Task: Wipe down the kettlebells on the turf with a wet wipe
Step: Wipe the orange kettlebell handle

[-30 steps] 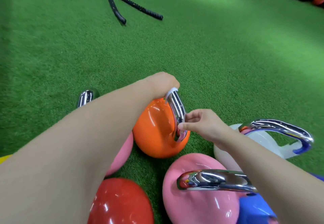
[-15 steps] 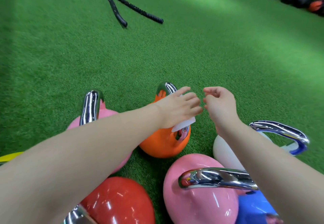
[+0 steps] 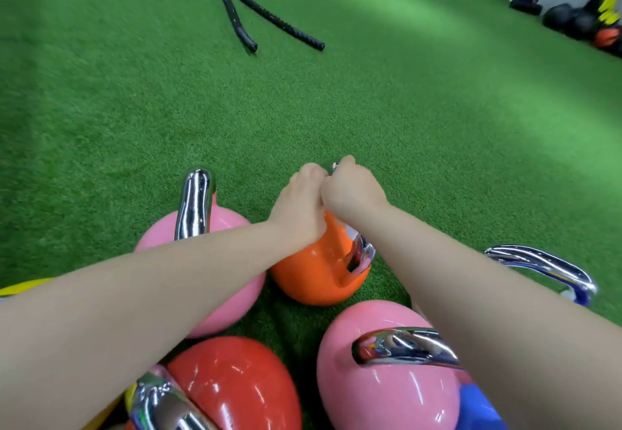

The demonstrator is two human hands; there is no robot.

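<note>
atop the orange kettlebell (image 3: 313,271), your left hand (image 3: 299,207) and right hand (image 3: 350,190) curl round its chrome handle (image 3: 361,251); wipe hidden. work down both legs.

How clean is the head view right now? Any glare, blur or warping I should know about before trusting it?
Head view: wide-angle warping bends the turf and stretches both forearms near the edges; bright specular glare on the chrome handles and glossy red kettlebell; the far-right gear is smeared by blur; the hands on the orange kettlebell are fairly sharp; the light falls in uneven patches.
</note>
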